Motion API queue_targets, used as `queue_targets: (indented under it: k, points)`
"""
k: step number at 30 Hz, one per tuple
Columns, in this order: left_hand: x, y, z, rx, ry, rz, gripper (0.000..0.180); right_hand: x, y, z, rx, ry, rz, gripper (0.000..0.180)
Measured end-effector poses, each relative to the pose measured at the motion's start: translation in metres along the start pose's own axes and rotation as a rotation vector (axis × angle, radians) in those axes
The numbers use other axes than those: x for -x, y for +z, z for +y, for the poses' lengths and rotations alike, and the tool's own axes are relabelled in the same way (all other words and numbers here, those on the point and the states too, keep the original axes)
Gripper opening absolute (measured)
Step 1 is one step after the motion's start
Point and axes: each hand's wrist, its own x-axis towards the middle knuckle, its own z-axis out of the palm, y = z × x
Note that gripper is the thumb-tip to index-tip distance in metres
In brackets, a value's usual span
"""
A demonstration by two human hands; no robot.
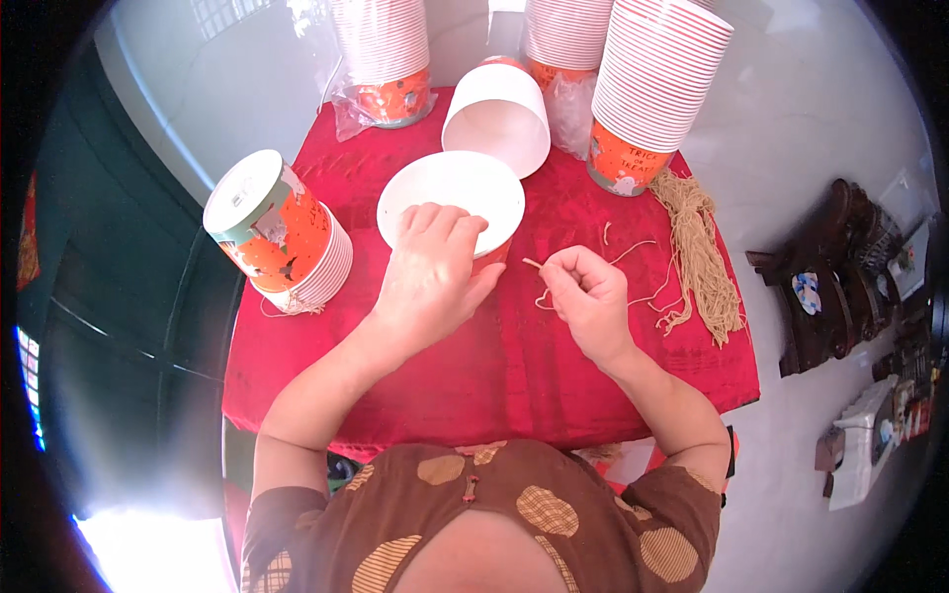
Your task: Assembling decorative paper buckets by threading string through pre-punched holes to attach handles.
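My left hand (435, 272) is clamped over the rim of the white paper bucket (452, 195), fingers curled onto its near edge, holding it steady at twelve o'clock from my chest. My right hand (590, 296) sits at two o'clock, thumb and forefinger pinching a tan string (542, 296), its stiff tip poking toward the bucket wall. Risk here, as I judge it: that tip is short and my pinch sits far back, so it could bend or slip instead of finding its mark. If my left grip eases, the light bucket could skid on the red cloth (494, 376). The loose string bundle (702, 257) at three o'clock could snag my wrist.
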Motion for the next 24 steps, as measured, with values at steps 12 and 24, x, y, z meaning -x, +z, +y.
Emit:
queue_targets:
  k: [12,24]
  points:
    - [0.03,-0.042,-0.058,0.118,-0.232,-0.314,0.015,-0.017,0.011,0.023,-0.05,-0.035,0.06,0.015]
    - [0.045,-0.054,-0.053,0.242,-0.294,-0.066,0.022,-0.033,0.044,0.04,-0.11,-0.066,-0.01,0.016]
